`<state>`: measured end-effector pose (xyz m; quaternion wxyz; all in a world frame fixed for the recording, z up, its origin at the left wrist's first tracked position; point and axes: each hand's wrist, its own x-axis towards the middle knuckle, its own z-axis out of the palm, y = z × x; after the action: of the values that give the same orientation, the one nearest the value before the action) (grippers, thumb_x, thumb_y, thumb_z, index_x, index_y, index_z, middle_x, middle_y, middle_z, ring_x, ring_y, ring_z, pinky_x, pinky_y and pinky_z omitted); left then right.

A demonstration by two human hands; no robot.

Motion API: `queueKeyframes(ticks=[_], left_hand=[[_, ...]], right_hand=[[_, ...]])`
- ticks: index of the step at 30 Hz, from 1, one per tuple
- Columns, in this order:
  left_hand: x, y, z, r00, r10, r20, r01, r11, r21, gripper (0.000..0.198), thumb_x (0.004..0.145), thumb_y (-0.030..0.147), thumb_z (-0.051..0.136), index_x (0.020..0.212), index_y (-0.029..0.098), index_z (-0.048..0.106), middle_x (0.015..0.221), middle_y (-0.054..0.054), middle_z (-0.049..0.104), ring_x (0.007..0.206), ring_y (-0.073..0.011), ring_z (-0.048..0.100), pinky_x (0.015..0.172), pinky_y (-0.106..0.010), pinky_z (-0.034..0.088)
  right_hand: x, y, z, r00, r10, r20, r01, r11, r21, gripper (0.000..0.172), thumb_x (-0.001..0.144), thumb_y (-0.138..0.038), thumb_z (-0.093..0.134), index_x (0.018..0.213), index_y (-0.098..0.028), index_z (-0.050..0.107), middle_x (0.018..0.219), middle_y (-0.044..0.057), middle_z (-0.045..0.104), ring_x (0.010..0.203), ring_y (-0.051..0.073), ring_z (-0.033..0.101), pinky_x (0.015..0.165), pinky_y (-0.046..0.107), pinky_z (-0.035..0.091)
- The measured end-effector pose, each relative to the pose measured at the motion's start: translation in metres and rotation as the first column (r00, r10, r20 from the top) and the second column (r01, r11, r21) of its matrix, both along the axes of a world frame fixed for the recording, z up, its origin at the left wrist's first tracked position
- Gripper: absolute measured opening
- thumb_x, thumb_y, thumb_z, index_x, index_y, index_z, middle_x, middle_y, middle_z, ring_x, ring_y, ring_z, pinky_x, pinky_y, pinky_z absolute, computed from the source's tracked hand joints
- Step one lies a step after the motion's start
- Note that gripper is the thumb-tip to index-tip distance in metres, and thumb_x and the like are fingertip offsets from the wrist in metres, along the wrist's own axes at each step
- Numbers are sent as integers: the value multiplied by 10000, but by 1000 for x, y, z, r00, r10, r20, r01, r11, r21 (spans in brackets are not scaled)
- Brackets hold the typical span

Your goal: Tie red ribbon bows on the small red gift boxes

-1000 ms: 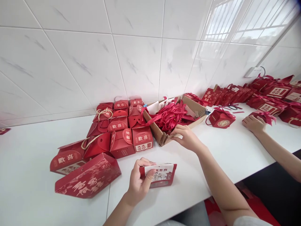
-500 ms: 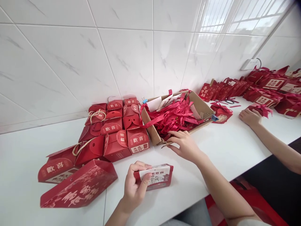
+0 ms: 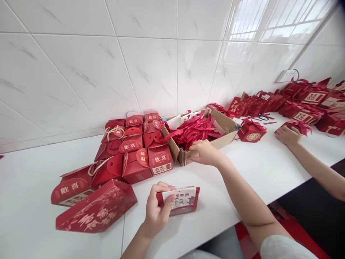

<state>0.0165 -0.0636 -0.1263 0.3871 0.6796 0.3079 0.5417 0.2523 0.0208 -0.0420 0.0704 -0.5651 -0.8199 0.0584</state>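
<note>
My left hand (image 3: pixel 157 205) is closed around a small red gift box (image 3: pixel 192 203) with a white printed card against its side, just above the white table (image 3: pixel 212 212). Thumb rests on the card, fingers behind. At the near left corner of an open cardboard box (image 3: pixel 225 141), my right hand (image 3: pixel 206 153) is closed on the rim, with fingers inside and thumb outside; the fingertips are partly hidden. Red ribbons (image 3: pixel 194 131) lie heaped inside this box, along with some white cards.
Red gift boxes (image 3: pixel 130 144) stand in rows at left, a larger red box (image 3: pixel 97 208) before them. A ribboned red box (image 3: pixel 252 131) sits right of the cardboard box. Another person's hand (image 3: pixel 288 136) touches a red box at right, near finished-looking boxes (image 3: pixel 312 97).
My right hand has closed on the cardboard box's rim, and the box has shifted a little left and away, uncovering more of the ribboned red box. My left hand keeps its hold.
</note>
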Motion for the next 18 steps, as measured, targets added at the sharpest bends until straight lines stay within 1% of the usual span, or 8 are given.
queueKeyframes(ticks=[6, 8, 10, 13, 14, 16, 17, 18], left_hand=[[0, 0, 2, 1000, 21, -6, -21, 1000, -4, 110, 874, 200, 560, 949, 230, 485, 854, -32, 620, 833, -182, 624, 751, -320, 504], [1, 0, 3, 1000, 24, -13, -24, 1000, 4, 106, 876, 201, 556, 948, 227, 483, 850, -36, 617, 831, -182, 623, 752, -322, 503], [1, 0, 3, 1000, 24, -13, -24, 1000, 14, 105, 877, 198, 554, 946, 224, 479, 842, -35, 608, 832, -180, 619, 756, -322, 503], [1, 1, 2, 1000, 23, -11, -23, 1000, 18, 109, 876, 194, 554, 945, 225, 475, 845, -30, 601, 840, -175, 612, 760, -315, 501], [1, 1, 2, 1000, 22, -11, -22, 1000, 16, 110, 876, 194, 554, 945, 226, 474, 849, -27, 600, 843, -173, 612, 761, -310, 499], [1, 0, 2, 1000, 21, -9, -21, 1000, 9, 105, 878, 198, 552, 939, 227, 472, 852, -22, 599, 847, -170, 612, 762, -304, 497], [1, 0, 2, 1000, 20, -9, -20, 1000, 4, 101, 879, 201, 552, 936, 226, 472, 854, -22, 599, 848, -171, 613, 762, -304, 496], [1, 0, 2, 1000, 21, -10, -21, 1000, 1, 98, 879, 206, 552, 932, 224, 472, 855, -22, 599, 847, -171, 615, 762, -304, 495]], right_hand=[[-5, 8, 6, 999, -22, 40, 24, 999, -29, 151, 744, -323, 667, 785, -178, 678, 837, 103, 709, 804, 263, 637, 656, 318, 366], [-7, 10, 6, 999, -29, 44, 30, 999, -40, 143, 726, -311, 683, 725, -169, 670, 774, 107, 695, 757, 266, 635, 638, 320, 374], [-7, 11, 6, 999, -23, 31, 24, 999, -42, 166, 729, -316, 691, 680, -162, 655, 736, 103, 673, 757, 267, 629, 659, 332, 392], [0, 12, 5, 1000, -2, -17, 2, 1000, -13, 239, 758, -397, 688, 781, -160, 660, 904, 105, 651, 883, 255, 611, 754, 357, 426], [4, 12, 5, 997, 15, -77, -16, 1000, -5, 267, 764, -424, 685, 821, -165, 655, 961, 100, 631, 912, 237, 601, 779, 353, 437], [12, 10, 3, 955, 65, -289, -62, 998, 19, 279, 790, -450, 653, 837, -175, 639, 995, 85, 595, 913, 196, 592, 789, 328, 464], [16, 9, 2, 901, 90, -424, -76, 996, 49, 273, 805, -452, 633, 815, -180, 629, 987, 79, 585, 902, 183, 591, 782, 318, 477], [18, 8, 1, 825, 112, -554, -73, 993, 92, 268, 813, -451, 622, 791, -184, 620, 979, 76, 581, 905, 179, 589, 778, 314, 486]])
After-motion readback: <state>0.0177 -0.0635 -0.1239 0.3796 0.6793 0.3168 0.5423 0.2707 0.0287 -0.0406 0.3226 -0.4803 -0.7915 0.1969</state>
